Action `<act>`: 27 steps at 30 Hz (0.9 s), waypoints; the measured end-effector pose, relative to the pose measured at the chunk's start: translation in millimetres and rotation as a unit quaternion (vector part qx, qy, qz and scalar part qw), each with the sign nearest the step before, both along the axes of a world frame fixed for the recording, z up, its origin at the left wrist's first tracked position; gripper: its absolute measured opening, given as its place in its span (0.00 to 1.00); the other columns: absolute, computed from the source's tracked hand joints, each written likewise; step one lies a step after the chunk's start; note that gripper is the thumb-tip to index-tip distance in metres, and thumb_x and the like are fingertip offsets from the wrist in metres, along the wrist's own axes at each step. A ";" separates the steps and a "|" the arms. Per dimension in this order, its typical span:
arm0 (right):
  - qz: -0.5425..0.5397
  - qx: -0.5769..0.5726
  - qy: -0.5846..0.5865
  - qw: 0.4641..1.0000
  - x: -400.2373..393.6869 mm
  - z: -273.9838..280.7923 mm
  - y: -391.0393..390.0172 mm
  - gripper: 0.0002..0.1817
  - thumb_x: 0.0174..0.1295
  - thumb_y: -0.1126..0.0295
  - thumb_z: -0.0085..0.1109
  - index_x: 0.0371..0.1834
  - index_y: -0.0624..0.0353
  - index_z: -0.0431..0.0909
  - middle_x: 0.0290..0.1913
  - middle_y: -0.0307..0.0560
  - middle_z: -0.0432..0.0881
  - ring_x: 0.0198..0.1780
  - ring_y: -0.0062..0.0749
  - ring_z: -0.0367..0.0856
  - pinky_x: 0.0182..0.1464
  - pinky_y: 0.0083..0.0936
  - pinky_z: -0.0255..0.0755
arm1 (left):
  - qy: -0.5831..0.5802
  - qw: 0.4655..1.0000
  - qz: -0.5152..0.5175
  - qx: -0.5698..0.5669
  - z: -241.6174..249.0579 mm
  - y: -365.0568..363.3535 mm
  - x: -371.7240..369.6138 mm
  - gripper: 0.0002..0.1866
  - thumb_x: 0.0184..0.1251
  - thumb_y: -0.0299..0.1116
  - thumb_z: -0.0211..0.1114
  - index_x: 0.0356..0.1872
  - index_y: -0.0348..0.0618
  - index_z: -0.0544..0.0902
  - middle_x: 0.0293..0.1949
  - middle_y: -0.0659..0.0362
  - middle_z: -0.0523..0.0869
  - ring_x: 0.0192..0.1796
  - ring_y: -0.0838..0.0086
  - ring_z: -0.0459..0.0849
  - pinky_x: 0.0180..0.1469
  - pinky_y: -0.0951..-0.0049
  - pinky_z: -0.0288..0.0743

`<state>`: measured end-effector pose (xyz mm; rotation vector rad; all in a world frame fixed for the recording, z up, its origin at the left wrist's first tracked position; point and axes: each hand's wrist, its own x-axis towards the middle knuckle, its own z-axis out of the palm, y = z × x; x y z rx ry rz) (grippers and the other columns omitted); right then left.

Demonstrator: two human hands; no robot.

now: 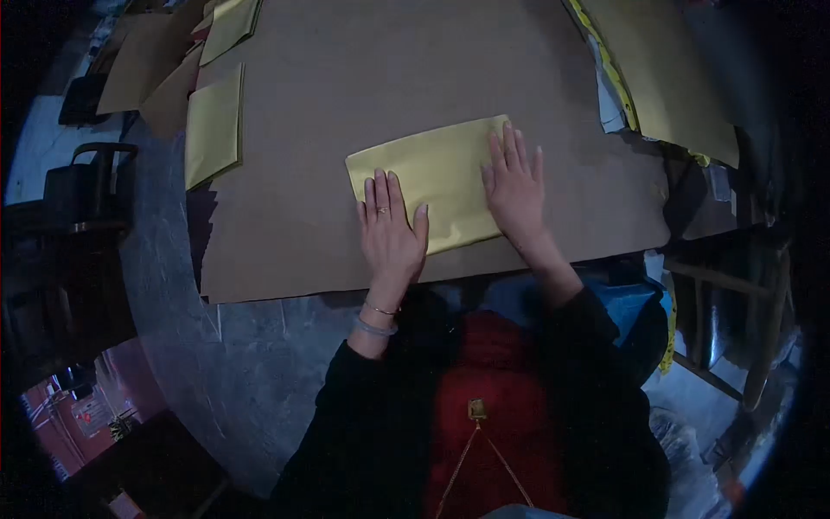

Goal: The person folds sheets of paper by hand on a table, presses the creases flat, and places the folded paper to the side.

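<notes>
A yellow paper piece, folded or stacked [445, 182], lies slightly tilted near the front edge of the cardboard-covered table [294, 216]. Flat on its left end rests my left hand [391, 229], fingers stretched out and pointing away from me, with a ring and bracelets on. My right hand [516, 190] is spread over the paper's right end, its fingertips close to the far right corner. Neither hand grips anything. Between them the middle of the paper shows.
At the table's left edge are yellow paper stacks [214, 130]. A large brown sheet [666, 78] with yellow-edged material lies at the right. A black chair [91, 186] stands on the left, a wooden frame [765, 329] at the lower right, beside a blue bag [624, 303].
</notes>
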<state>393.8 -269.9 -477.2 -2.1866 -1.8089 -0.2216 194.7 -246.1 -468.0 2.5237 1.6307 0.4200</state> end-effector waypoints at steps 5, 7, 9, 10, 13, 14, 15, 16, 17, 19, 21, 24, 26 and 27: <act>0.141 -0.024 0.237 0.961 -75.1 43.4 14.0 0.28 0.66 0.62 0.44 0.68 0.63 0.58 0.72 0.52 0.54 0.73 0.43 0.51 0.71 0.46 0.44 | 0.018 1.000 0.007 -0.019 -1.0 1.1 0.7 0.34 0.67 0.48 0.49 0.69 0.38 0.58 0.71 0.50 0.57 0.73 0.57 0.53 0.71 0.54 0.49; 0.223 -0.025 0.317 0.921 -103.0 37.7 11.4 0.29 0.67 0.61 0.42 0.69 0.63 0.56 0.73 0.52 0.54 0.74 0.43 0.50 0.72 0.44 0.44 | -0.006 0.998 -0.031 -0.048 -7.2 2.7 -12.6 0.34 0.66 0.48 0.50 0.70 0.41 0.57 0.72 0.51 0.55 0.73 0.57 0.52 0.71 0.54 0.49; 0.253 -0.011 0.275 0.927 -106.8 23.7 5.8 0.30 0.69 0.58 0.38 0.70 0.62 0.53 0.73 0.53 0.51 0.74 0.42 0.48 0.72 0.42 0.44 | -0.057 0.995 -0.036 -0.072 -17.0 3.7 -13.9 0.34 0.66 0.47 0.50 0.70 0.44 0.58 0.72 0.51 0.55 0.73 0.57 0.53 0.70 0.53 0.49; 0.250 -0.011 0.273 0.929 -101.1 21.3 5.4 0.30 0.69 0.58 0.38 0.70 0.62 0.53 0.73 0.53 0.51 0.74 0.42 0.48 0.72 0.42 0.44 | -0.019 0.998 -0.029 -0.053 -13.4 3.8 -11.1 0.34 0.66 0.48 0.50 0.70 0.43 0.57 0.72 0.51 0.55 0.73 0.57 0.52 0.71 0.53 0.48; 0.222 -0.011 0.262 0.939 -74.7 16.1 -2.9 0.31 0.69 0.58 0.37 0.73 0.60 0.48 0.74 0.51 0.49 0.75 0.44 0.47 0.73 0.42 0.43 | 0.014 0.999 -0.004 -0.031 5.2 1.3 -2.0 0.35 0.66 0.48 0.49 0.71 0.41 0.56 0.72 0.51 0.55 0.74 0.57 0.51 0.71 0.54 0.48; 0.219 -0.013 0.262 0.940 -63.2 16.7 -6.8 0.31 0.69 0.58 0.37 0.73 0.60 0.48 0.74 0.51 0.49 0.75 0.44 0.47 0.73 0.42 0.43 | 0.013 0.999 -0.007 -0.033 5.7 1.5 -0.4 0.35 0.66 0.48 0.49 0.71 0.41 0.56 0.72 0.51 0.55 0.74 0.57 0.51 0.71 0.54 0.48; 0.201 -0.021 0.253 0.946 -51.1 17.0 -10.7 0.32 0.69 0.57 0.38 0.73 0.60 0.47 0.74 0.50 0.49 0.75 0.44 0.47 0.73 0.42 0.43 | 0.014 0.999 0.000 -0.030 5.6 1.4 0.7 0.35 0.67 0.47 0.49 0.71 0.41 0.55 0.72 0.51 0.55 0.74 0.57 0.52 0.71 0.53 0.48; 0.183 -0.028 0.244 0.952 -39.4 17.1 -14.4 0.32 0.69 0.57 0.38 0.73 0.60 0.46 0.75 0.50 0.48 0.75 0.44 0.47 0.73 0.42 0.43 | 0.016 1.000 0.008 -0.026 5.6 1.1 1.1 0.35 0.67 0.47 0.50 0.71 0.40 0.55 0.72 0.51 0.55 0.73 0.57 0.52 0.71 0.53 0.48; 0.182 -0.029 0.243 0.952 -27.5 17.3 -18.6 0.32 0.69 0.57 0.38 0.73 0.60 0.46 0.75 0.50 0.48 0.75 0.44 0.47 0.73 0.42 0.43 | 0.017 1.000 0.009 -0.021 6.1 0.6 1.3 0.35 0.68 0.47 0.51 0.71 0.40 0.56 0.72 0.50 0.55 0.73 0.57 0.53 0.71 0.53 0.49; 0.152 -0.047 0.217 0.963 -4.4 18.0 -27.0 0.33 0.69 0.57 0.40 0.73 0.59 0.46 0.75 0.49 0.48 0.75 0.44 0.46 0.73 0.43 0.42 | 0.019 1.000 0.002 -0.011 3.3 1.5 -0.4 0.35 0.67 0.47 0.51 0.70 0.40 0.56 0.72 0.50 0.56 0.73 0.56 0.53 0.71 0.53 0.49; 0.134 -0.062 0.166 0.975 13.0 17.6 -33.3 0.34 0.68 0.55 0.41 0.73 0.58 0.47 0.75 0.47 0.49 0.75 0.41 0.47 0.73 0.43 0.42 | 0.014 1.000 0.000 -0.007 3.7 0.4 0.0 0.34 0.67 0.47 0.51 0.70 0.39 0.57 0.72 0.50 0.56 0.73 0.55 0.54 0.70 0.52 0.50; 0.127 -0.083 0.103 0.983 25.0 16.6 -36.5 0.33 0.68 0.52 0.42 0.73 0.56 0.50 0.74 0.44 0.51 0.75 0.37 0.48 0.73 0.45 0.42 | 0.012 1.000 -0.001 -0.005 3.5 0.4 0.1 0.34 0.67 0.47 0.51 0.70 0.39 0.57 0.71 0.49 0.57 0.72 0.54 0.55 0.70 0.51 0.50; 0.130 -0.086 0.090 0.984 25.2 17.1 -36.6 0.33 0.68 0.53 0.41 0.72 0.57 0.51 0.74 0.46 0.52 0.74 0.38 0.49 0.72 0.47 0.41 | 0.008 1.000 -0.002 -0.006 3.6 0.0 -0.4 0.35 0.68 0.48 0.50 0.70 0.38 0.57 0.71 0.48 0.57 0.72 0.54 0.55 0.70 0.51 0.50; 0.130 -0.082 0.090 0.984 25.6 17.8 -37.0 0.33 0.69 0.53 0.41 0.72 0.57 0.50 0.74 0.46 0.52 0.74 0.38 0.49 0.72 0.48 0.41 | 0.015 1.000 0.001 -0.006 2.1 0.1 0.0 0.35 0.68 0.48 0.49 0.70 0.37 0.57 0.71 0.48 0.57 0.72 0.54 0.55 0.70 0.51 0.50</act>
